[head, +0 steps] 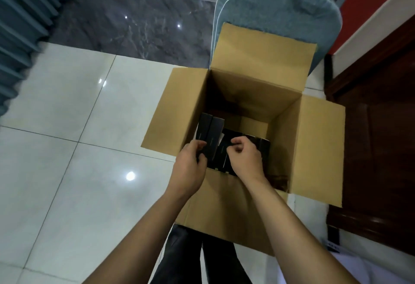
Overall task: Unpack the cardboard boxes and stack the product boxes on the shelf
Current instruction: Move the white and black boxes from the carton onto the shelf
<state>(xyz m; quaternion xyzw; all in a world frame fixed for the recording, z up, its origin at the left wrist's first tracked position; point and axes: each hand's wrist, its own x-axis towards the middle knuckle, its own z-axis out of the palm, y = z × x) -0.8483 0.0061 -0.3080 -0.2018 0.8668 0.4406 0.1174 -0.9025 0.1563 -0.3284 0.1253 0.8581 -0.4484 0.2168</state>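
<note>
Here, dark product boxes (212, 135) are being gathered inside the open cardboard box (298, 140).

A pair standing on end at the left wall is gripped by the left hand (190, 162), their long axes running near to far. The right hand (243, 156) is curled over lower boxes just right; whether anything is pinched cannot be told. The left hand is judged better placed for lifting.

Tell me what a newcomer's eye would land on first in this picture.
First the open brown cardboard box at centre right on the glossy white tiled floor, its flaps spread wide. Inside it, both hands work among slim black product boxes: the left hand grips a couple of them, and the right hand curls its fingers over others. Behind the box lie blue-grey fluffy mats.
</note>
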